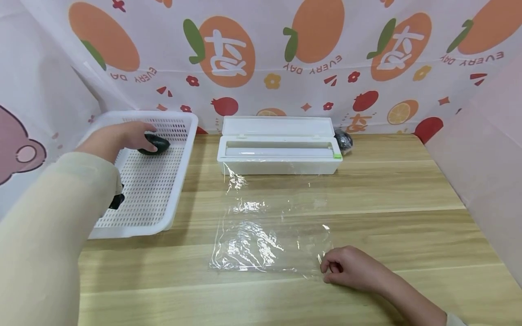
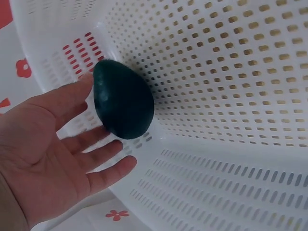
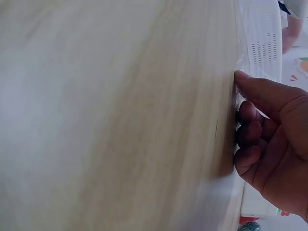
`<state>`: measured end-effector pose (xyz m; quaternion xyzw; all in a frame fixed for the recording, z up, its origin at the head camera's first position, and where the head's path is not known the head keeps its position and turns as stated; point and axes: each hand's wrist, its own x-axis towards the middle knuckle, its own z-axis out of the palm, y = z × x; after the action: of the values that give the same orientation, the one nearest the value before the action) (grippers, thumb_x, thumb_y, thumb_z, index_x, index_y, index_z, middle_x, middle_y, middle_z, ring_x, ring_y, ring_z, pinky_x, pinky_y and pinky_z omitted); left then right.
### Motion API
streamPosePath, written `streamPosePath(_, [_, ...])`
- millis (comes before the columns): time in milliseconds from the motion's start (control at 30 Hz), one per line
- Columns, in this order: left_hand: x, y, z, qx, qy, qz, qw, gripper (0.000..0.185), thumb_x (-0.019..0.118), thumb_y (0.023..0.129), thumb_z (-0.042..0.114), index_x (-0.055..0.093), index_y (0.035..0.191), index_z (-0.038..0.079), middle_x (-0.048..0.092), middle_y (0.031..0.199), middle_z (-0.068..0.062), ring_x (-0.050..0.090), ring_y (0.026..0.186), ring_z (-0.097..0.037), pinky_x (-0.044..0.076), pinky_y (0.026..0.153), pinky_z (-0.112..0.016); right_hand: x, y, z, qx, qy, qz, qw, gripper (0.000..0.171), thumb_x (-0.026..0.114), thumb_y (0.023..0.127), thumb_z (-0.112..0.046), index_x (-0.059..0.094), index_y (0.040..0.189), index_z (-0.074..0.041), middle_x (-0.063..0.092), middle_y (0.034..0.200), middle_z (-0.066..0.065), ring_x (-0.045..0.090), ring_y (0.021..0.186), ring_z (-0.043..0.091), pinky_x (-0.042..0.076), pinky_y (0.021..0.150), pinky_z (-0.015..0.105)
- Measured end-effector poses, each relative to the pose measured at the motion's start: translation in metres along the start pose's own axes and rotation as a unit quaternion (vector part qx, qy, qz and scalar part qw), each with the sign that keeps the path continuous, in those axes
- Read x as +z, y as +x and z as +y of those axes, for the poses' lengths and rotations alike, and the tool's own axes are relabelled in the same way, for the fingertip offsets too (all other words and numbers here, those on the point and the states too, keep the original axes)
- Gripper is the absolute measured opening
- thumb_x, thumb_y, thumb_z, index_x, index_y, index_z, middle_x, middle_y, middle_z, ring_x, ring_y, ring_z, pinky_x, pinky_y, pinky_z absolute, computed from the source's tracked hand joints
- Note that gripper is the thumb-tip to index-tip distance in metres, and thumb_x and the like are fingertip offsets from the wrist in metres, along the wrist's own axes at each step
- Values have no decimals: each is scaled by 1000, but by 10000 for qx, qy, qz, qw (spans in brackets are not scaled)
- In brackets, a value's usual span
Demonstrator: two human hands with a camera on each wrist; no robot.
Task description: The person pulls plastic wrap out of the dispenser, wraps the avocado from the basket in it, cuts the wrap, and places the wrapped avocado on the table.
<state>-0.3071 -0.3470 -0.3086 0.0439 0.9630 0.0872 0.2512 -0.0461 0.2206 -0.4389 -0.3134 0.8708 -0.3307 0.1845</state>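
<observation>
Head view, left hand (image 1: pixel 122 136) outstretched touching avocado (image 1: pixel 154 143)

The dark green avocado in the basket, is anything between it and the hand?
Nothing visible. The left hand already touches the dark green egg-shaped avocado inside the white perforated plastic basket, its fingers spread beside it.

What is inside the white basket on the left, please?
Inside the white basket lies one dark green avocado, touched by the left hand. The sleeve covers part of the basket floor.
</observation>
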Motion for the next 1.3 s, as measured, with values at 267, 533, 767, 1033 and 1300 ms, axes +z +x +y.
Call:
streamPosePath(267, [6, 9, -1, 57, 340, 107, 9993, 58, 71, 90, 19, 45, 136, -5, 46, 128, -35, 44, 106, -46, 41, 92, -66, 0, 0, 0, -17, -88, 30, 10000, 14, 77, 84, -19, 65, 85, -27, 44, 65, -22, 41, 60, -9, 46, 61, 17])
streamPosePath(533, [14, 8, 1, 40, 419, 229, 9989, 46, 73, 85, 6, 49, 120, -10, 54, 109, -29, 51, 94, -40, 47, 84, -56, 2, 0, 0, -68, -132, 56, 9999, 21, 77, 84, -18, 60, 79, -30, 43, 64, -22, 41, 59, -9, 44, 57, 16])
streamPosePath(767, [19, 11, 1, -129, 647, 94, 9978, 68, 78, 83, 19, 44, 134, -11, 48, 126, -36, 48, 107, -45, 40, 96, -66, 1, 0, -2, -98, -256, 123, 9995, 24, 78, 82, -17, 59, 73, -30, 42, 63, -23, 40, 59, -10, 42, 55, 15])
streamPosePath(1033, [24, 17, -2, -124, 914, -194, 9955, 70, 80, 80, 35, 52, 124, -11, 56, 114, -29, 54, 99, -39, 46, 88, -58, 1, 1, -4, -19, -287, 110, 9995, 24, 78, 81, -17, 60, 73, -31, 41, 62, -23, 40, 59, -10, 41, 55, 15])
streamPosePath(1300, [30, 18, 4, -145, 721, -339, 9967, 89, 85, 73, 44, 46, 131, -10, 50, 125, -34, 51, 107, -43, 44, 93, -62, 0, 1, -4, -33, -306, 77, 9995, 24, 78, 82, -18, 60, 74, -31, 42, 63, -23, 40, 59, -10, 41, 55, 15])
